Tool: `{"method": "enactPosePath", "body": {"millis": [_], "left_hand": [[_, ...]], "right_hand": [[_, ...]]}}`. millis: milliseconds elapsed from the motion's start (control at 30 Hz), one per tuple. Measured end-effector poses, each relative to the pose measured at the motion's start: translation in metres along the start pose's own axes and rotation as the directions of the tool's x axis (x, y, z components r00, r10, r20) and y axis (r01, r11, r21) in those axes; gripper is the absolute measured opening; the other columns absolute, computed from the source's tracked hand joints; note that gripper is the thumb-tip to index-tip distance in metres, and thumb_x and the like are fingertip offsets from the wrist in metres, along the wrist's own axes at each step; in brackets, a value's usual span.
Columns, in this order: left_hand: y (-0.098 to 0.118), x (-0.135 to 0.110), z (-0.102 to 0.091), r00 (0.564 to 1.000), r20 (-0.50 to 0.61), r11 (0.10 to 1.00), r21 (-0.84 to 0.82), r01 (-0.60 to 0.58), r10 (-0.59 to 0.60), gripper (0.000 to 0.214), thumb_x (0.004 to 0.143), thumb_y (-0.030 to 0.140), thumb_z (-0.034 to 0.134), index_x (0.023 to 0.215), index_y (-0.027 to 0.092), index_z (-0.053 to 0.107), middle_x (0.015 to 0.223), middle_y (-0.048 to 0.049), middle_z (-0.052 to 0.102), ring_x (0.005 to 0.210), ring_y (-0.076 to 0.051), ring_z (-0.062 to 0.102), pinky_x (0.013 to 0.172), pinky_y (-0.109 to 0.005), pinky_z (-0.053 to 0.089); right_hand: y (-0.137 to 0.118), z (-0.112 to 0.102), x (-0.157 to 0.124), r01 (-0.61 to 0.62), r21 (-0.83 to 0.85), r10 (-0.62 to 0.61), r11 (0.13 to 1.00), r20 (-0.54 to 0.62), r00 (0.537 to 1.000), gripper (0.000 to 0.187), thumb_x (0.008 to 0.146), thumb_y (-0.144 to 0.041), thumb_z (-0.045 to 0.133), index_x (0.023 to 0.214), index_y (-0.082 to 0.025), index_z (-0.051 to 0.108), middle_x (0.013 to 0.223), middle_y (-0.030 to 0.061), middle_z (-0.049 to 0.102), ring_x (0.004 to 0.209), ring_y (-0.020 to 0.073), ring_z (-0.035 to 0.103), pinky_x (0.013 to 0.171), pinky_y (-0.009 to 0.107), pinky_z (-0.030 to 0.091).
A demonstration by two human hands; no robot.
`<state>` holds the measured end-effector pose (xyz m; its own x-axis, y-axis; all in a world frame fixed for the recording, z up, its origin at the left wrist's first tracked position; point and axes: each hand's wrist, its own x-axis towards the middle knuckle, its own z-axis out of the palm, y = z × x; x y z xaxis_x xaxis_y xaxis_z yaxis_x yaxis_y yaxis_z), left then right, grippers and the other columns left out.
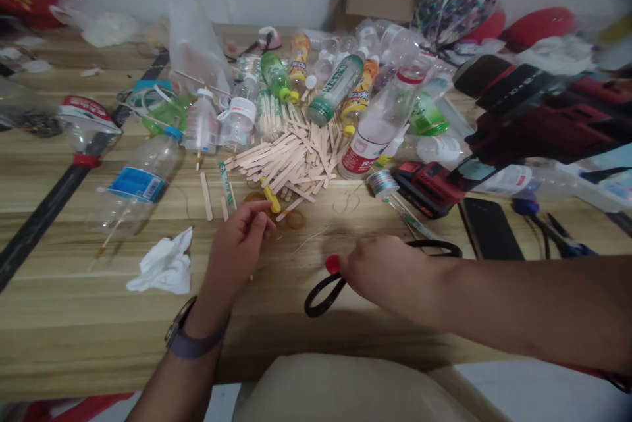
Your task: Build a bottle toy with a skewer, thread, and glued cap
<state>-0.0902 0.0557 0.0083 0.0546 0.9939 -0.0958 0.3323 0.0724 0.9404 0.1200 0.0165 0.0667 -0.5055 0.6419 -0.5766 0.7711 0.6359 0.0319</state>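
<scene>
- Head view: both hands over a wood surface (74, 316), clutter across the far half.
- L hand (240, 245): fingers curled in, thumb meeting fingertips; grip looks pinched, but can't tell if anything is in it. Watch (184, 338) on the wrist.
- Just past the L fingertips: a yellow piece (270, 200) and a rubber band (296, 219), flat on the surface.
- R hand (388, 272): back up, fingers curled down over a black loop (320, 295). The loop pokes out on both sides of the hand. A red bit (332, 264) sits at the fingertips. Grip closed-ish; can't tell if it's actually clamping the loop.
- The loop lies on the surface near the front edge, w/ the L hand just beside it.
- Behind the hands: a pile of wooden sticks (291, 162), w/ a crowd of plastic bottles (340, 86) lying beyond it.
- L side: a clear bottle w/ a blue label (138, 182) and a crumpled tissue (162, 265).
- R side: a wire spool (382, 182), a dark phone (490, 228) and a red/black power tool (538, 112).
</scene>
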Motion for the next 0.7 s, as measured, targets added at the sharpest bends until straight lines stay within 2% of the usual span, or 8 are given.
{"method": "enactPosePath", "body": {"millis": [100, 200, 267, 367, 467, 567, 633, 700], "left_hand": [[0.002, -0.004, 0.004, 0.999, 0.050, 0.999, 0.034, -0.008, 0.006, 0.034, 0.092, 0.040, 0.050, 0.109, 0.016, 0.067, 0.080, -0.0027, 0.068, 0.064, -0.016, 0.058, 0.059, -0.027, 0.046], [0.010, -0.017, 0.014, 0.985, 0.171, 0.998, 0.047, -0.040, 0.031, 0.044, 0.098, 0.048, 0.040, 0.107, 0.018, 0.069, 0.084, -0.0044, 0.069, 0.065, -0.017, 0.057, 0.059, -0.030, 0.046], [0.017, -0.028, 0.023, 0.958, 0.284, 0.999, 0.027, -0.042, 0.032, 0.052, 0.101, 0.052, 0.030, 0.107, 0.019, 0.070, 0.078, -0.0035, 0.068, 0.067, -0.018, 0.059, 0.062, -0.031, 0.046], [0.030, -0.043, 0.039, 0.929, 0.371, 1.000, -0.014, 0.011, -0.005, 0.061, 0.101, 0.055, 0.018, 0.099, 0.022, 0.069, 0.069, -0.0016, 0.062, 0.066, -0.018, 0.057, 0.061, -0.030, 0.046], [0.040, -0.054, 0.055, 0.944, 0.330, 0.999, -0.032, 0.029, -0.017, 0.058, 0.102, 0.052, 0.018, 0.092, 0.023, 0.066, 0.067, -0.0007, 0.058, 0.063, -0.017, 0.055, 0.059, -0.029, 0.045], [0.044, -0.063, 0.067, 0.989, 0.146, 0.999, 0.036, -0.041, 0.035, 0.048, 0.102, 0.043, 0.022, 0.082, 0.023, 0.061, 0.074, -0.0027, 0.063, 0.070, -0.018, 0.059, 0.067, -0.031, 0.049], [0.043, -0.068, 0.071, 0.995, 0.024, 0.988, 0.114, -0.100, 0.098, 0.042, 0.102, 0.039, 0.026, 0.084, 0.024, 0.060, 0.080, -0.0045, 0.067, 0.077, -0.019, 0.062, 0.074, -0.033, 0.051], [0.039, -0.070, 0.072, 0.979, -0.043, 0.965, 0.186, -0.186, 0.197, 0.037, 0.102, 0.038, 0.028, 0.089, 0.024, 0.060, 0.081, -0.0053, 0.069, 0.078, -0.020, 0.063, 0.076, -0.035, 0.051]], "right_hand": [[0.011, 0.010, -0.018, 0.085, -0.214, -0.141, 0.973, -0.260, 0.955, 0.020, 0.081, 0.000, 0.061, 0.090, -0.016, 0.068, 0.072, 0.0050, 0.069, 0.063, 0.0219, 0.067, 0.045, 0.029, 0.037], [0.022, 0.027, -0.032, 0.024, -0.303, -0.216, 0.953, -0.617, 0.757, 0.022, 0.086, -0.001, 0.048, 0.095, -0.014, 0.064, 0.072, 0.0045, 0.067, 0.060, 0.0199, 0.062, 0.046, 0.031, 0.036], [0.024, 0.034, -0.039, -0.021, -0.290, -0.206, 0.957, -0.729, 0.653, 0.028, 0.091, -0.001, 0.038, 0.103, -0.010, 0.061, 0.077, 0.0074, 0.069, 0.066, 0.0206, 0.063, 0.048, 0.032, 0.038], [0.020, 0.036, -0.046, -0.028, -0.265, -0.200, 0.964, -0.791, 0.578, 0.033, 0.097, -0.003, 0.028, 0.106, -0.008, 0.059, 0.083, 0.0103, 0.071, 0.073, 0.0210, 0.064, 0.052, 0.032, 0.043], [0.014, 0.036, -0.050, -0.016, -0.248, -0.199, 0.969, -0.813, 0.547, 0.035, 0.097, -0.003, 0.027, 0.105, -0.008, 0.060, 0.084, 0.0103, 0.072, 0.073, 0.0197, 0.064, 0.053, 0.031, 0.045], [0.009, 0.042, -0.050, -0.025, -0.158, -0.122, 0.987, -0.845, 0.521, 0.032, 0.092, -0.001, 0.034, 0.101, -0.011, 0.062, 0.082, 0.0080, 0.073, 0.068, 0.0188, 0.064, 0.050, 0.030, 0.043], [0.006, 0.048, -0.047, 0.025, -0.037, -0.045, 0.999, -0.841, 0.538, 0.029, 0.087, 0.000, 0.041, 0.097, -0.015, 0.064, 0.080, 0.0060, 0.073, 0.065, 0.0184, 0.063, 0.048, 0.030, 0.041], [0.003, 0.053, -0.042, 0.136, 0.191, 0.075, 0.972, -0.801, 0.594, 0.026, 0.085, -0.002, 0.045, 0.093, -0.017, 0.065, 0.075, 0.0039, 0.071, 0.062, 0.0174, 0.062, 0.049, 0.028, 0.041]]}}
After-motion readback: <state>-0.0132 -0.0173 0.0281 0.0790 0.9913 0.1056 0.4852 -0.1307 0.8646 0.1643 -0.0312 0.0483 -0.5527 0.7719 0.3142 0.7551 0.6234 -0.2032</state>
